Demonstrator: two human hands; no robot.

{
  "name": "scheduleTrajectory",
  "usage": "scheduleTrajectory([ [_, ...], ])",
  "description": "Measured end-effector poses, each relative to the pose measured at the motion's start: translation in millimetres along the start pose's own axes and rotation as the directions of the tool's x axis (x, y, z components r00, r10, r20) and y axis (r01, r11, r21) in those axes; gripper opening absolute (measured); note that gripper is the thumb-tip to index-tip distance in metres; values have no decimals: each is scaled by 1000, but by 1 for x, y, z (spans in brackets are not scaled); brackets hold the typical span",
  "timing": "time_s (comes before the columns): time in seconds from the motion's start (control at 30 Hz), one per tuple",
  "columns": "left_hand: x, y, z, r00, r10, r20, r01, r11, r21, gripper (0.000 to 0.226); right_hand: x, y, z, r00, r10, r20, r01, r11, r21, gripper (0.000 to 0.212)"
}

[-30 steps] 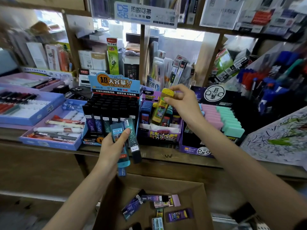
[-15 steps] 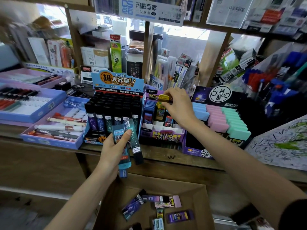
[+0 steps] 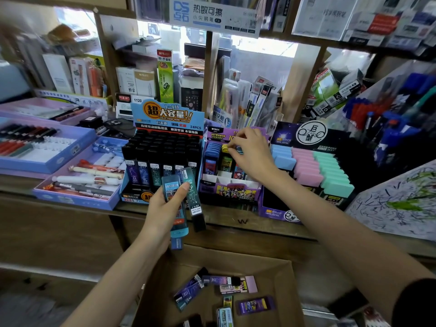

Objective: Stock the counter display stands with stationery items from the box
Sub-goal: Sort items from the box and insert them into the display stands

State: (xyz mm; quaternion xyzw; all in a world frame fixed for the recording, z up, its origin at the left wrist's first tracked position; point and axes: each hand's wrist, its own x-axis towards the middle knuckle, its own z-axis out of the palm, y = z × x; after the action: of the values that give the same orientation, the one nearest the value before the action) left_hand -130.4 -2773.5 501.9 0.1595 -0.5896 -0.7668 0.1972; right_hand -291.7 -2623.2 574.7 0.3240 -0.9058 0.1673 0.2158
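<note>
View from the head, step in hand: seating one item in a stand. My right hand (image 3: 253, 154) reaches over the purple stand (image 3: 232, 191) on the counter (image 3: 236, 226), its fingers curled and closed on the cap of the yellow case (image 3: 225, 160), which stands upright in a middle slot between a blue case on its left and others half hidden under my palm. I judge the case nearly home, with only a last push and a release left; whether it sits fully down I cannot tell. My left hand (image 3: 162, 208) hangs in front of the black stand (image 3: 165, 149), thumb and fingers clamped round a small fan of lead cases (image 3: 173, 187), teal and dark, held upright and touching no stand. These look to match the dark cases in the black stand, so the next move probably calls for the right hand to let go, take one case from the fan and find a free slot there; the rows look close to full, so a gap must be sought. More packets (image 3: 256, 305) lie loose in the box (image 3: 162, 286) below the counter, so the stocking is well short of done.
</note>
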Motion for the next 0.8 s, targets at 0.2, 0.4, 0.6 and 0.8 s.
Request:
scheduleTrajectory([
  [0.2, -2, 5, 11, 1000, 9, 28, -10, 1000, 20, 19, -46, -35, -16, 971, 56, 234, -178, 820, 544, 17],
  [0.4, -7, 9, 26, 998, 56, 33, -57, 998, 8, 12, -103, -59, -2, 789, 74, 610, -577, 429, 695, 10],
  [0.6, -5, 16, 22, 994, 111, 3, -111, 993, 36, 11, -116, -49, -11, 813, 20, 582, -541, 398, 741, 5],
  [0.8, -8, 12, -4, 996, 74, 58, -81, 990, 118, 17, -104, -35, -23, 845, 92, 526, -506, 453, 734, 7],
])
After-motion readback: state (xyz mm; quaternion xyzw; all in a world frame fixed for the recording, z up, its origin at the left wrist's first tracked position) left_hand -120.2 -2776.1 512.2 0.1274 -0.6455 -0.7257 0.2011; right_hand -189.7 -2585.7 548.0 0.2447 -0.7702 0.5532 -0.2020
